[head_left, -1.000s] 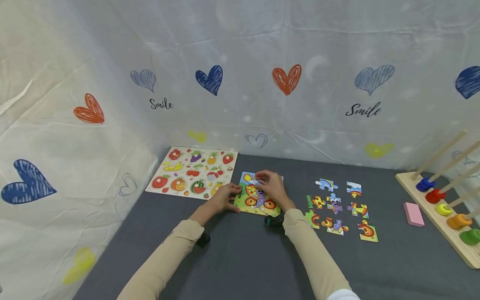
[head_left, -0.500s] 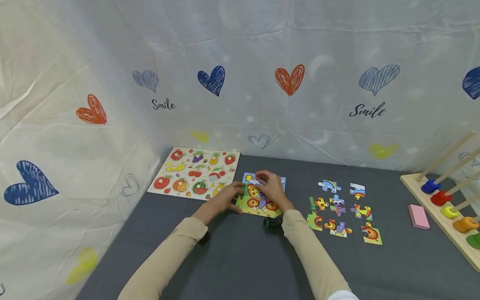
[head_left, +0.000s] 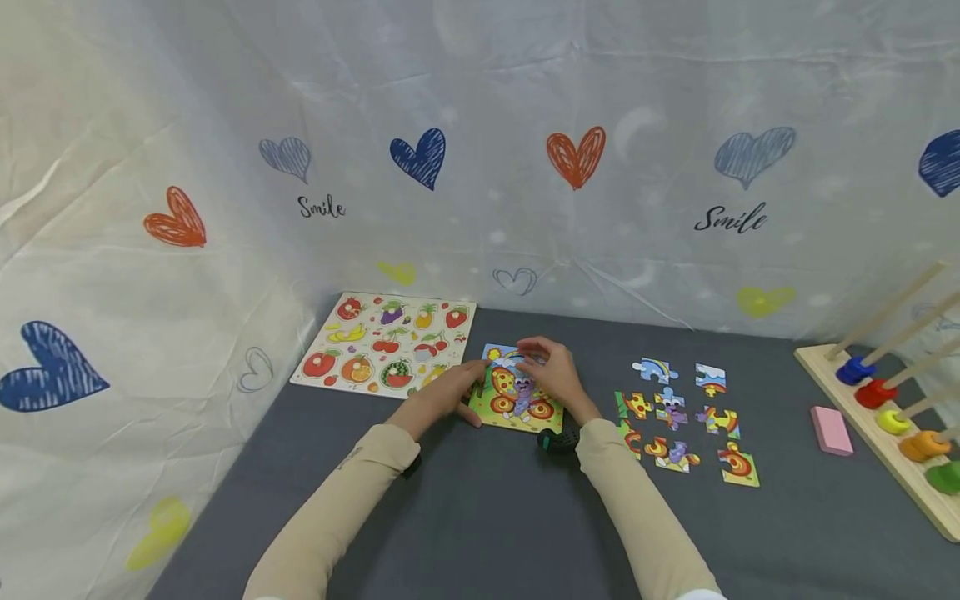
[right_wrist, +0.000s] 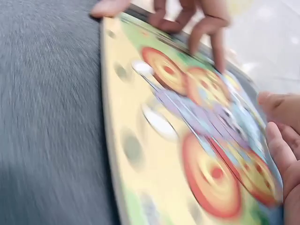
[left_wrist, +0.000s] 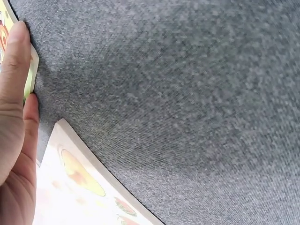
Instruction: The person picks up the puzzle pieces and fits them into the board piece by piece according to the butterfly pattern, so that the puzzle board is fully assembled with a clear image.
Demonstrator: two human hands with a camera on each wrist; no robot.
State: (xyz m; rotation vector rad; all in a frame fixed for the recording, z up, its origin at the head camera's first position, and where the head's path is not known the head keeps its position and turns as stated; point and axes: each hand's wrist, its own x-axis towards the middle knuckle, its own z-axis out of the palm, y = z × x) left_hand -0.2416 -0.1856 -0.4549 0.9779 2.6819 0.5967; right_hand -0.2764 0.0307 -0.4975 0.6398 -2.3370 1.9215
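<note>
Two hands frame one butterfly puzzle (head_left: 516,397) lying flat on the grey table (head_left: 480,517). My left hand (head_left: 442,398) presses straight fingers on its left edge; my right hand (head_left: 552,377) curls fingertips on its top right. Nine loose pieces (head_left: 678,410) lie right, nearer the right hand; one fruit board (head_left: 386,343) lies left.

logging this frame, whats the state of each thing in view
butterfly puzzle: assembled, flat on the grey table, a hand at each side
left hand: fingers on the puzzle's left edge
right hand: fingers on the puzzle's upper right part
loose puzzle pieces: spread apart, unjoined
fruit peg board: flat, pieces seated
ring stacker: one ring on each rod
pink block: lying flat, untouched
</note>
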